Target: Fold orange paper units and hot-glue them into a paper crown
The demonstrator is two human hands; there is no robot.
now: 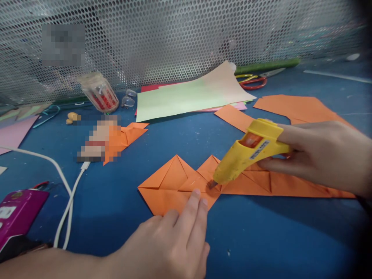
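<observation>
I count two hands (171, 240) (322, 151), one glue gun (241, 157), one jar (100, 93).

Glue gun (232, 164) handle mostly hidden in right hand (322, 151), wrist cut off by right picture edge. Gun's label (259, 150) too small to read. Left hand (174, 236) covers part of folded orange paper's (162, 197) near edge. Worktop (261, 232), left side: purple box (29, 205) cut off by frame; one object (99, 141) pixelated, can't identify. Back edge: stuff behind mesh (162, 42) too blurred to name.
</observation>
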